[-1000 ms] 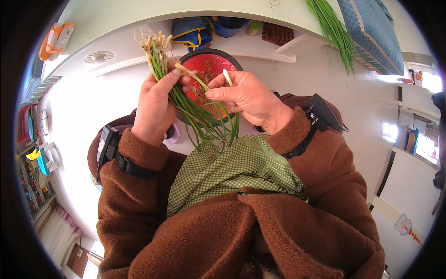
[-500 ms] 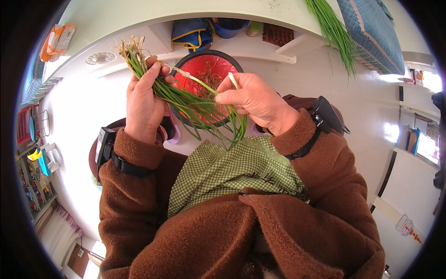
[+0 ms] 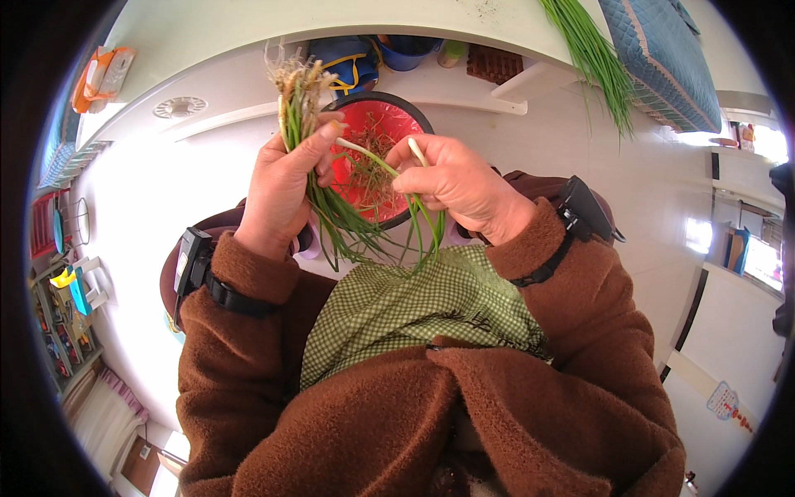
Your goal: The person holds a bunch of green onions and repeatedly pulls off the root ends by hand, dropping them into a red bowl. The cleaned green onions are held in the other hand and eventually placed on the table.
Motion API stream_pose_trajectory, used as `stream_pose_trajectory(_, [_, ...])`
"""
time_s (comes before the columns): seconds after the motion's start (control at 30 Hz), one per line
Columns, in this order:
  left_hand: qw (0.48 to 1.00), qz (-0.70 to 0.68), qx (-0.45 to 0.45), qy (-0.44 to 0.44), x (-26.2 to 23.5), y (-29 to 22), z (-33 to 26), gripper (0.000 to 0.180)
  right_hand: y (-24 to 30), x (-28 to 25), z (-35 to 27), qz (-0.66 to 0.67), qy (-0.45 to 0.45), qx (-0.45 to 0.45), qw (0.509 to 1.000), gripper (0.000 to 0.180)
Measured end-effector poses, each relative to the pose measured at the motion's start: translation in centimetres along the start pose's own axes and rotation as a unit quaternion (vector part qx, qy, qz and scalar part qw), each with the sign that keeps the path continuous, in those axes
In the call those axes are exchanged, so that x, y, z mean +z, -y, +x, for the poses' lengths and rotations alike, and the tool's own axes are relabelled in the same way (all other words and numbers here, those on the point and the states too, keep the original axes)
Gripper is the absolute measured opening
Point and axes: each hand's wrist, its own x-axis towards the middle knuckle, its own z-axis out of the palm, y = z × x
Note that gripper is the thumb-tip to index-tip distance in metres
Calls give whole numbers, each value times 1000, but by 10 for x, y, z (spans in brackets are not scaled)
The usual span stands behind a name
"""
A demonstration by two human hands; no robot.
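Observation:
My left hand (image 3: 281,195) is closed round a bunch of scallions (image 3: 300,103), its pale, stringy roots pointing up and its green tops hanging below. A few white-ended scallion stalks (image 3: 416,152) are pinched in my right hand (image 3: 472,186). One of these, a single scallion (image 3: 364,152), stretches from my right fingers toward the left hand's fingertips. Its tip lies close to them; whether they touch I cannot tell. Under both hands stands a bin (image 3: 402,124) with a red liner and a dark rim, holding brownish root and leaf scraps (image 3: 373,170).
A pale table (image 3: 364,15) curves across the far side, with more green stalks (image 3: 588,62) overhanging its right edge beside a blue quilted cover (image 3: 662,66). Below it, a shelf holds a blue bag (image 3: 344,62) and a blue tub (image 3: 406,54). A green checked apron (image 3: 414,311) covers my lap.
My left hand has shifted right and turned, so the bunch stands more upright with its roots farther up. My right hand has moved only slightly, still gripping its stalks.

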Motion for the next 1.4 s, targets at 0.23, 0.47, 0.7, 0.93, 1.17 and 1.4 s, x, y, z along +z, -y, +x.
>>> stream_pose_trajectory(0.23, [994,-16,-102,27,11,1,-5,22,-11,3,12,-61,21,-46,997,18])
stream_pose_trajectory(0.47, [984,-95,-133,72,11,-1,-4,35,-13,4,18,-18,-92,-106,990,18])
stream_pose_trajectory(0.7, [984,-108,-119,70,13,5,-2,42,-5,15,12,95,-46,-175,979,16])
stream_pose_trajectory(0.93, [985,-106,-105,86,20,13,-1,46,-17,21,23,11,-49,-135,990,13])
stream_pose_trajectory(1.17, [990,-105,-77,45,14,4,-2,38,-9,14,16,70,-46,-114,990,15])
stream_pose_trajectory(1.4, [997,-7,-51,53,9,6,-5,23,0,13,10,94,-21,-125,987,15])
